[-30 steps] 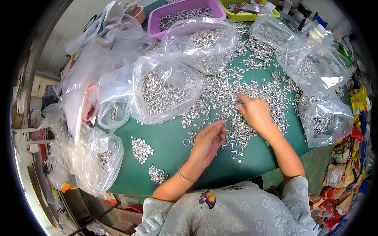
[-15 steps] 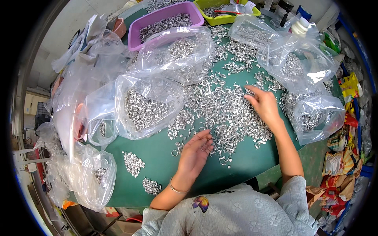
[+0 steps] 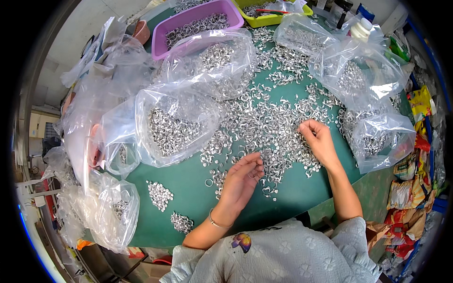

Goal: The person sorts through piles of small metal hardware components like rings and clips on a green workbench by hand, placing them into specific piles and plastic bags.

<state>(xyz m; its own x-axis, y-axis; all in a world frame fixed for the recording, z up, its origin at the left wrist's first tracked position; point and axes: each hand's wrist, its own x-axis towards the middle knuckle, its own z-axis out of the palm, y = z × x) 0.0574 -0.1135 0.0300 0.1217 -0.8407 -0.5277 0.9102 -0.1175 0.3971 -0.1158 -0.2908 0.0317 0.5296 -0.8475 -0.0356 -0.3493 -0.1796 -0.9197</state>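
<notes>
Dull-green flat worktop (image 3: 292, 203), its middle strewn with small curved silver-coloured metal pieces (image 3: 264, 118), thickest in front of the two bare hands and thinning toward the near side. Right hand (image 3: 317, 139) over the right part of the spread, thumb and forefinger drawn close together, gap narrow; whether a piece sits between the tips, cannot tell. Left hand (image 3: 243, 179) at the near edge of the spread, palm turned inward, fingers loosely curled and half spread; something small and ring-like shows near the fingers, but worn or held, cannot tell. Thin pale bracelet (image 3: 217, 221) on the left wrist. Just left of the left hand, a round silver-coloured ring (image 3: 208, 182) lies flat. Farther left, two small heaps, well apart from the main spread: one of pale silver, compact bits (image 3: 160, 195), and nearer the person one of tangled silver pieces (image 3: 181, 222). Beyond the left hand, a large clear plastic bag (image 3: 177, 125), slumped, metal pieces inside; behind it another clear bag (image 3: 212, 59), also part-filled, before a purple rectangular plastic tub (image 3: 158, 41) of the same sort of metal. Beside that, a yellow-green plastic tub (image 3: 264, 21). Right side: more clear filled bags (image 3: 384, 141), with a white capped bottle (image 3: 361, 30) standing behind.
</notes>
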